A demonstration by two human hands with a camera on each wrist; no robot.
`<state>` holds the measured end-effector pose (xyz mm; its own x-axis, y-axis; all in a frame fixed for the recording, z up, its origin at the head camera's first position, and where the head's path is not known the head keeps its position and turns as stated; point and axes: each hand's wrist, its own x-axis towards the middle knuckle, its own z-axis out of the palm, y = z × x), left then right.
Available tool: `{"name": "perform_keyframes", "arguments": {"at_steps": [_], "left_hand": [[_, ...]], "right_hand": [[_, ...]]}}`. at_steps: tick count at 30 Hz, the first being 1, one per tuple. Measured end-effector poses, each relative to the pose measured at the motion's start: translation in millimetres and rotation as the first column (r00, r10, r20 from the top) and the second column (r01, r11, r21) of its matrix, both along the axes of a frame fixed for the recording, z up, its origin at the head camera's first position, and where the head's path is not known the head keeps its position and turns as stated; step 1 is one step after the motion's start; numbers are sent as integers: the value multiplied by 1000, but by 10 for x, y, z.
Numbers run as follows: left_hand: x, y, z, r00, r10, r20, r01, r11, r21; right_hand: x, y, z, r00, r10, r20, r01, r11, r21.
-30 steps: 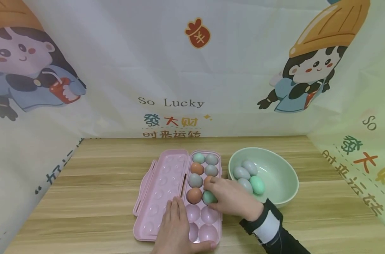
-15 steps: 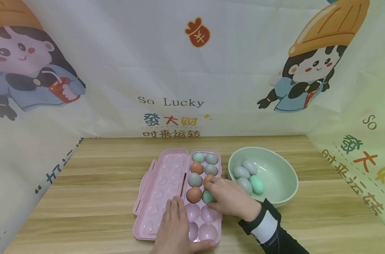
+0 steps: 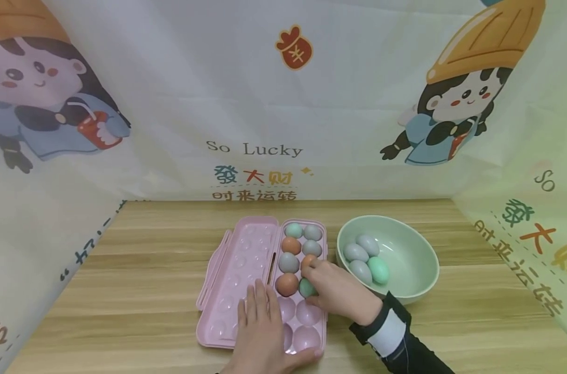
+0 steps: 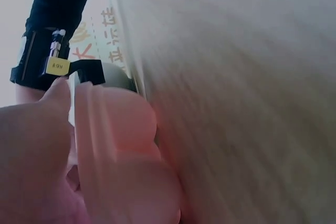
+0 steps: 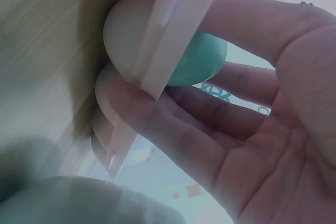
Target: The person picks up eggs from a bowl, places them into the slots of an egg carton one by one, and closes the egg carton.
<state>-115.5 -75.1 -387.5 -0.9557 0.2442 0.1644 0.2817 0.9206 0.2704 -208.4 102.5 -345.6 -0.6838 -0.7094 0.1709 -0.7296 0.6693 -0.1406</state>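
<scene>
The open pink egg carton (image 3: 243, 275) lies on the wooden table, its lid folded out to the left. Brown, grey and green eggs fill its far rows, while the cups nearest me hold none. In the head view my right hand (image 3: 344, 296) pinches a green egg (image 3: 307, 287) seated in a right-column cup. The right wrist view has the same green egg (image 5: 202, 61) between thumb and fingers, with one finger along the carton's outer edge. My left hand (image 3: 260, 332) rests over the carton's near end, fingers straight, thumb along the front rim.
A light green bowl (image 3: 414, 259) stands right of the carton, close to my right hand. Inside are three pale grey eggs (image 3: 355, 252) and one green egg (image 3: 378, 270). A printed cloth (image 3: 255, 104) hangs behind the table and at its sides.
My left hand's fingers have shifted slightly forward and spread a little. The right hand stays at the same green egg. The head view has shifted slightly.
</scene>
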Motion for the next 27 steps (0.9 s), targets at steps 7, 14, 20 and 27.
{"name": "perform_keyframes", "arguments": {"at_steps": [7, 14, 20, 27], "left_hand": [[-4, 55, 22, 1000, 0, 6, 0, 998, 56], [-21, 40, 48, 999, -33, -4, 33, 999, 39], [-3, -89, 139, 988, -152, -30, 154, 987, 37], [29, -297, 328, 951, -304, -55, 308, 949, 68]], "right_hand": [[-12, 16, -14, 1000, -8, -10, 7, 1000, -7], [-51, 63, -27, 998, -22, 52, 25, 999, -47], [-73, 88, -18, 998, -12, 70, 17, 997, -78], [-52, 101, 12, 999, -3, 45, 6, 998, -66]]}}
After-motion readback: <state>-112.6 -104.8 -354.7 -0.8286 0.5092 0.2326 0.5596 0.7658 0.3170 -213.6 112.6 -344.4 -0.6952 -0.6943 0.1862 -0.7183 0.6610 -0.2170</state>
